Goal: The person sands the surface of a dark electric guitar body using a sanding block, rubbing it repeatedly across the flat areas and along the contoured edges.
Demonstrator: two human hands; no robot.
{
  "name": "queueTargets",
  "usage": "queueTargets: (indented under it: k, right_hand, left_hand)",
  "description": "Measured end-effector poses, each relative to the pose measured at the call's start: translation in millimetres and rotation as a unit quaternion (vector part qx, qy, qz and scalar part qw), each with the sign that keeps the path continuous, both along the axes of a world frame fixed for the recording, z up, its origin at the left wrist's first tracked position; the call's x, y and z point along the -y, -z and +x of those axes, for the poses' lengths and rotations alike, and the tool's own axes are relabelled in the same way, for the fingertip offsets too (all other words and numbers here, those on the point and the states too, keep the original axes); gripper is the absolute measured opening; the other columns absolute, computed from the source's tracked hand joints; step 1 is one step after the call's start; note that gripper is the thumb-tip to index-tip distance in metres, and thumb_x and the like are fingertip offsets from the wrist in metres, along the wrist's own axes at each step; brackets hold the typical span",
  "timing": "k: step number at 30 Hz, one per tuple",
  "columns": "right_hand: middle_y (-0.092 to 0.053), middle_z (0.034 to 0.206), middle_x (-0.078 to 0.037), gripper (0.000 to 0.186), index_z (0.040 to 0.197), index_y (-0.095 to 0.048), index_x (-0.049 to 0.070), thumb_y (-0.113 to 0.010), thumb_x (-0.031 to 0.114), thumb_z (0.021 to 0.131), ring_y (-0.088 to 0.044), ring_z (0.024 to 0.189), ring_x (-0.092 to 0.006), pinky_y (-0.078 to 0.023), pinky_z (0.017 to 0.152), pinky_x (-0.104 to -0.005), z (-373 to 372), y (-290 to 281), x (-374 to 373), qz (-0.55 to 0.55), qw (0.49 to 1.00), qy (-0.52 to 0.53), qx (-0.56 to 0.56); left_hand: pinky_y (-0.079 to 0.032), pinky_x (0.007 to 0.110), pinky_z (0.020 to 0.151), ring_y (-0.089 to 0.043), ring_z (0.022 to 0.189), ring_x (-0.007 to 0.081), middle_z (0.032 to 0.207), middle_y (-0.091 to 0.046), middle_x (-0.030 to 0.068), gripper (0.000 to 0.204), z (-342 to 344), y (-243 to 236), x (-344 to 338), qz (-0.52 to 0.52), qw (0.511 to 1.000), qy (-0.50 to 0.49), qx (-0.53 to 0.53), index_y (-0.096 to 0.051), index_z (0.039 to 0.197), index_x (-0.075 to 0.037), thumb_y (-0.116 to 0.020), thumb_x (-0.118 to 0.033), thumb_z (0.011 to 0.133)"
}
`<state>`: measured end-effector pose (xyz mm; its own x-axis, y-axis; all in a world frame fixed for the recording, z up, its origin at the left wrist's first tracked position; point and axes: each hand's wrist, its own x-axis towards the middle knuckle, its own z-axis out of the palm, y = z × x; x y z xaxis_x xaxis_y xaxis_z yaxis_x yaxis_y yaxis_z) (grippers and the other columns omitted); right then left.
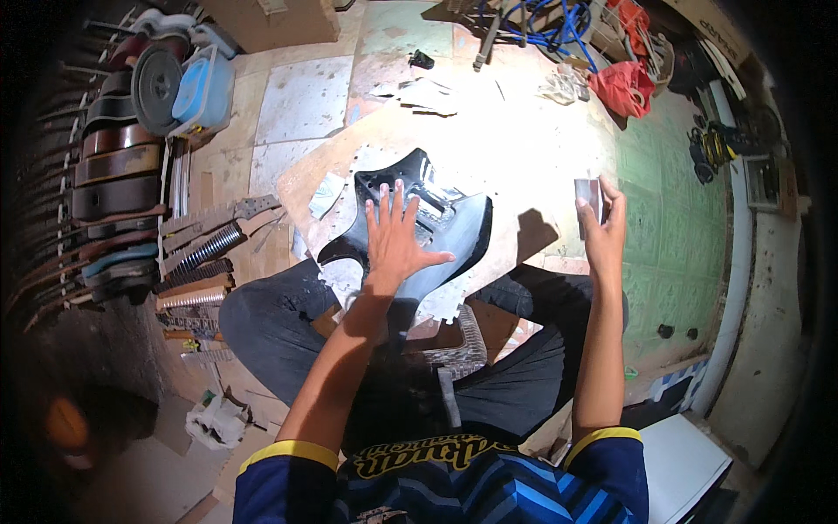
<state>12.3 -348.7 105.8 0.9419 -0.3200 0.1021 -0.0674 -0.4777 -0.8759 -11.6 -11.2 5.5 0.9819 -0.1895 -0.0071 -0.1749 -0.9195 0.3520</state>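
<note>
A glossy black electric guitar body (463, 229) with cut-out cavities lies on a pale foam mat (336, 284) across my lap. My left hand (394, 243) rests flat on its upper face, fingers spread and thumb out to the right. Away to the right, my right hand (604, 236) is raised and closed around a small, flat, dark grey rectangular block (589, 194), possibly a sanding block. The block is apart from the guitar body. A small white piece of paper (326, 195) sits by the body's left edge.
Several guitar bodies (118, 170) stand in a row at the left, beside guitar necks (253, 210) and a clear-blue tub (201, 92). Blue hose (567, 26) and a red bag (624, 87) lie at the far right. Strong light falls on the cardboard sheet (524, 175).
</note>
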Motion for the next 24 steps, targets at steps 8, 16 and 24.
queueTargets:
  k: [8, 16, 24]
  right_hand:
    - [-0.058, 0.135, -0.018, 0.052, 0.14, -0.05, -0.004, -0.07, 0.009, 0.093, -0.056, 0.123, -0.0246, -0.044, 0.106, -0.0355, -44.8, -12.4, -0.9, 0.152, 0.983, 0.093, -0.048]
    - [-0.063, 0.129, -0.02, 0.052, 0.135, -0.053, -0.006, -0.073, 0.008, 0.089, -0.061, 0.118, -0.0255, -0.047, 0.103, -0.0366, -42.3, 7.7, 1.0, 0.135, 0.988, 0.079, -0.003]
    - [-0.066, 0.122, -0.022, 0.049, 0.131, -0.057, -0.003, -0.075, 0.009, 0.087, -0.066, 0.111, -0.0291, -0.05, 0.098, -0.0389, -33.9, 3.7, 0.4, 0.133, 0.987, 0.083, 0.021]
  left_hand:
    - [-0.012, 0.065, 0.121, -0.019, 0.152, 0.048, 0.163, -0.027, 0.0296, 0.096, 37.6, -6.1, 47.2, 0.032, 0.995, -0.086, -0.028, -0.069, 0.112, 0.0, -0.077, -0.08, 0.059]
    - [-0.017, 0.061, 0.122, -0.026, 0.153, 0.0392, 0.164, -0.032, 0.0206, 0.076, -26.6, 3.7, 54.0, 0.026, 0.976, 0.217, -0.003, -0.037, 0.154, 0.002, -0.051, -0.05, 0.101]
    - [-0.013, 0.06, 0.123, -0.021, 0.155, 0.0415, 0.165, -0.023, 0.028, 0.1, -113.2, -13.6, 0.5, 0.103, 0.947, 0.267, -0.146, -0.026, 0.156, 0.009, -0.055, -0.064, 0.094]
